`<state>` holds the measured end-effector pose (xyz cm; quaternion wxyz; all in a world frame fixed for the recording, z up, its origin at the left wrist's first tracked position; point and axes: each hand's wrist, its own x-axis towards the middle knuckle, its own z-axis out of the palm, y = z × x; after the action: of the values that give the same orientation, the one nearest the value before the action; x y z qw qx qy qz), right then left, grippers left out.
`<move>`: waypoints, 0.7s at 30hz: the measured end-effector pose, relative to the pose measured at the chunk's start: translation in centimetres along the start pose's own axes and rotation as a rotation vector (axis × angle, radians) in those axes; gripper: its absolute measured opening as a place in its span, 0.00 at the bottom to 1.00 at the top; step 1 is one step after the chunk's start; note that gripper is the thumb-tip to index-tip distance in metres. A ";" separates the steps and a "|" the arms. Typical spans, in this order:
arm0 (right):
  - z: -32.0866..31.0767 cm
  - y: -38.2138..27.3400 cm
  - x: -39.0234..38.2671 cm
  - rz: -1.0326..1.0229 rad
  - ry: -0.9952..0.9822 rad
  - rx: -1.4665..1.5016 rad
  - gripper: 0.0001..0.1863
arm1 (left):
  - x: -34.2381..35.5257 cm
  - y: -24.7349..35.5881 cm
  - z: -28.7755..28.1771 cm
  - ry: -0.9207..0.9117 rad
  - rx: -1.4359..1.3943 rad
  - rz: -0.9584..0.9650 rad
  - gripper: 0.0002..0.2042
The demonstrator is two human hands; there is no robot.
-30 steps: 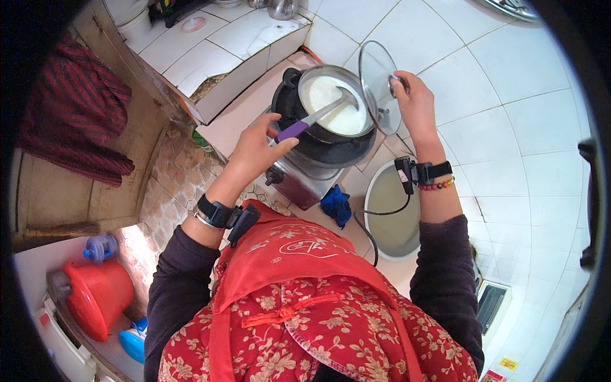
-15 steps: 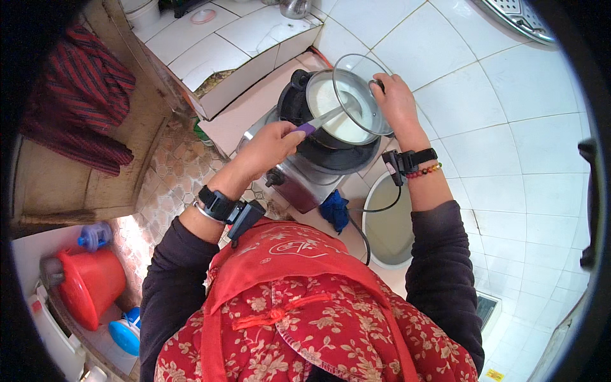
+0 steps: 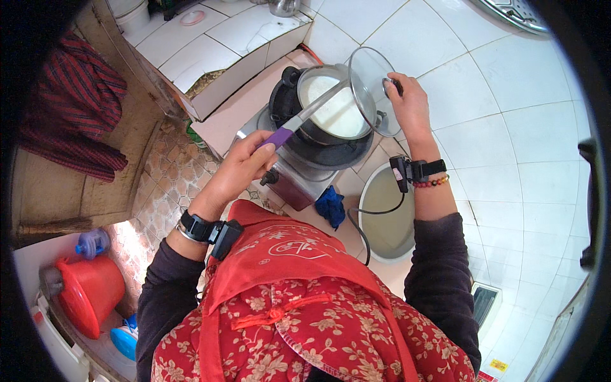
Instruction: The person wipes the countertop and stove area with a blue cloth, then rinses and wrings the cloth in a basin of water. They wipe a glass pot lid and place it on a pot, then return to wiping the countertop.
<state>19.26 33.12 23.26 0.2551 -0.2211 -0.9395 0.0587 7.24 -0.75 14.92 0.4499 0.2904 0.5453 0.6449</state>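
Ladle (image 3: 310,111) gripped by left hand (image 3: 245,159), glass lid (image 3: 371,83) by right hand (image 3: 409,105); the pot (image 3: 316,134) could be tipped if bumped by either!

We find a passage for one hand over the near rim of the pot (image 3: 314,133), between the ladle (image 3: 318,105) and the tilted glass lid (image 3: 369,83). From the right, this lid obstructs us; lower, the black cable (image 3: 382,211) hangs across the basin (image 3: 390,260).
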 end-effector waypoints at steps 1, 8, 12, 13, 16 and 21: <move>-0.2 0.1 -0.1 0.021 0.001 0.018 0.14 | -0.2 -0.1 -0.1 0.016 -0.017 -0.018 0.14; -0.9 0.6 -1.5 0.103 -0.016 0.071 0.15 | -1.0 -0.7 0.0 0.022 -0.019 0.019 0.14; -1.1 0.6 -2.2 0.133 -0.001 0.096 0.15 | -1.0 -0.9 0.3 0.031 0.012 0.057 0.14; -1.2 0.7 -2.4 0.131 0.001 0.079 0.15 | -1.1 -1.0 0.5 0.030 -0.002 0.040 0.14; -1.6 0.7 -2.7 0.135 0.016 0.085 0.14 | -1.4 -1.5 0.9 0.042 -0.025 0.038 0.14; -1.8 0.8 -3.0 0.152 0.033 0.148 0.14 | -1.4 -1.7 1.2 0.083 -0.032 0.051 0.13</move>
<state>22.79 32.51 23.30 0.2812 -0.2733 -0.9087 0.1433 9.30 -1.46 13.68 0.4148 0.2701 0.5454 0.6764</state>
